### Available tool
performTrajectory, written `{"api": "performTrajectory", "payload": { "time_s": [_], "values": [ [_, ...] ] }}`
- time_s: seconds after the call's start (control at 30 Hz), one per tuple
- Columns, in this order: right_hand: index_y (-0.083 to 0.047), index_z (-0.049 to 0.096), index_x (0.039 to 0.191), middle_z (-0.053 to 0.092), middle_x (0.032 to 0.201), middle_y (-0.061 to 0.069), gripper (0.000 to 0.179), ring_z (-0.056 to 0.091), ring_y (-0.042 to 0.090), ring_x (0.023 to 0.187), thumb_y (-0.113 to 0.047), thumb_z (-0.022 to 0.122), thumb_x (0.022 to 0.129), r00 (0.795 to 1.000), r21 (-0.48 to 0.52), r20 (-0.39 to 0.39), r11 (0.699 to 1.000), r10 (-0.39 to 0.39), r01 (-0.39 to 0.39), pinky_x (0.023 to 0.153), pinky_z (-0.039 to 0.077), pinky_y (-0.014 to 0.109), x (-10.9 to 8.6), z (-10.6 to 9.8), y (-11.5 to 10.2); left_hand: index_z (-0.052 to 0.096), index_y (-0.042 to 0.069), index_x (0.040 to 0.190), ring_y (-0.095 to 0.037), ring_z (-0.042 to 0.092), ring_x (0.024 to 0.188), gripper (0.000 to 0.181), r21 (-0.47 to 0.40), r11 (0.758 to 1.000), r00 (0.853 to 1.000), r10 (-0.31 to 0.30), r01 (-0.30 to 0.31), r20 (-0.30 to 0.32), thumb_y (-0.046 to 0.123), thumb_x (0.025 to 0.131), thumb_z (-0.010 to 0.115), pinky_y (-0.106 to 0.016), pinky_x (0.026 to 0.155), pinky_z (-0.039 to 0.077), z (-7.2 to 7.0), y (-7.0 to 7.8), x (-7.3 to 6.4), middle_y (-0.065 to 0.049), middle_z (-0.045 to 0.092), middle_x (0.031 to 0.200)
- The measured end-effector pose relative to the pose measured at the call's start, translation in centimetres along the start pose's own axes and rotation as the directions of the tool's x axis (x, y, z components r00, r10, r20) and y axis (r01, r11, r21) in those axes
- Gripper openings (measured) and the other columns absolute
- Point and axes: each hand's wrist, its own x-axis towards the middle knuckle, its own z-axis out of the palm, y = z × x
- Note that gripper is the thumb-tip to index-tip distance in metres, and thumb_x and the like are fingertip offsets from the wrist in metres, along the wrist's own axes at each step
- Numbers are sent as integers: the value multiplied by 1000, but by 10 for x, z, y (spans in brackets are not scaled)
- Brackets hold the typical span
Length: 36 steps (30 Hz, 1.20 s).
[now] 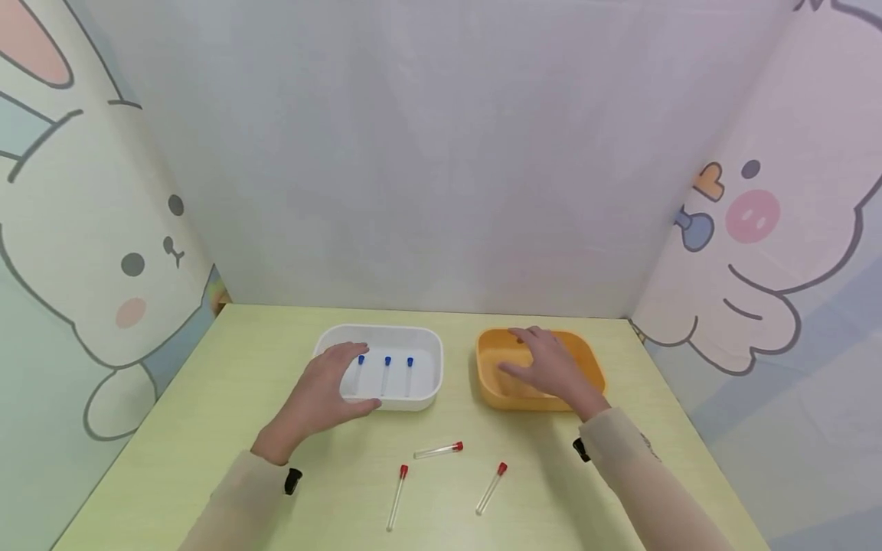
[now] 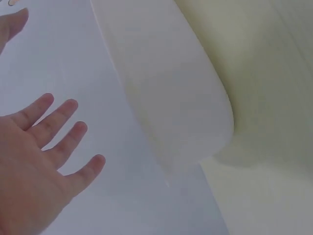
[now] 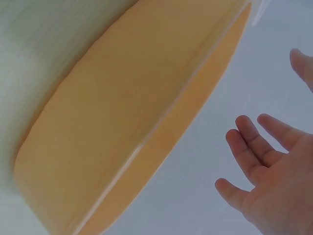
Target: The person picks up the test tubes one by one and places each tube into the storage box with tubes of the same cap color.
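My left hand hovers over the left part of a white tray, fingers spread and holding nothing. Inside that tray lie blue-capped tubes, side by side; the hand may hide more. Over an orange tray is my right hand, its thumb and fingers apart and nothing between them. The left wrist view shows the left hand beside the white tray's outer wall. In the right wrist view the right hand appears apart from the orange tray's wall.
Three red-capped tubes lie loose on the pale yellow table in front of the trays: one tube nearly crosswise, another at the front, a third to the right. Cartoon-printed curtains stand behind and at both sides.
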Motion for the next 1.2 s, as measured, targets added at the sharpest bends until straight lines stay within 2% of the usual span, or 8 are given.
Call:
{"api": "performTrajectory", "payload": {
  "time_s": [0.17, 0.3, 0.43, 0.53, 0.77, 0.97, 1.2],
  "values": [
    [-4, 51, 149, 60, 136, 21, 69, 58, 42, 122, -39, 74, 95, 999, 60, -28, 998, 26, -24, 101, 48, 60, -6, -3, 10, 56, 12, 144, -33, 53, 137, 85, -14, 993, 993, 115, -116, -20, 38, 73, 92, -58, 114, 38, 0, 7, -6, -7, 61, 145],
    [-2, 52, 147, 61, 135, 24, 65, 59, 44, 122, -34, 74, 96, 998, 76, -52, 997, 38, -34, 100, 50, 59, -10, -6, 20, 56, 14, 146, -32, 53, 137, 87, -19, 980, 980, 199, -199, -22, 38, 71, 94, -60, 116, 36, -1, 10, -11, -5, 62, 145],
    [0, 55, 144, 62, 131, 24, 61, 61, 44, 119, -31, 74, 96, 995, 58, -88, 997, 51, -46, 100, 50, 60, -14, -11, 29, 56, 15, 146, -31, 55, 136, 90, 8, 965, 965, 263, -263, -15, 41, 69, 94, -59, 114, 39, -1, 15, -15, -3, 62, 145],
    [1, 55, 144, 62, 133, 25, 59, 60, 45, 120, -30, 73, 96, 993, 59, -94, 996, 69, -63, 101, 49, 62, -18, -14, 37, 57, 15, 146, -30, 56, 135, 91, 26, 961, 962, 274, -274, -3, 42, 68, 95, -57, 113, 42, 0, 19, -19, -3, 63, 144],
    [2, 55, 143, 60, 134, 28, 57, 62, 45, 115, -30, 70, 98, 989, 67, -94, 991, 118, -112, 94, 55, 58, -25, -14, 57, 59, 17, 144, -24, 59, 132, 90, 44, 960, 960, 275, -278, 52, 50, 68, 94, -49, 111, 46, 10, 23, -32, 2, 66, 140],
    [2, 55, 143, 53, 138, 33, 56, 53, 51, 121, -29, 69, 98, 976, 32, -124, 984, 177, -175, 102, 46, 67, -30, -10, 75, 61, 17, 142, -22, 61, 129, 89, 18, 955, 950, 290, -294, 118, 61, 70, 89, -48, 108, 48, 20, 23, -41, 4, 66, 140],
    [6, 57, 139, 48, 138, 39, 52, 48, 56, 122, -26, 66, 100, 955, 61, -191, 974, 225, -217, 100, 43, 70, -38, -5, 91, 62, 15, 140, -21, 63, 126, 95, -25, 945, 932, 326, -327, 157, 68, 65, 87, -45, 107, 49, 34, 16, -52, 4, 67, 137]
  ]
}}
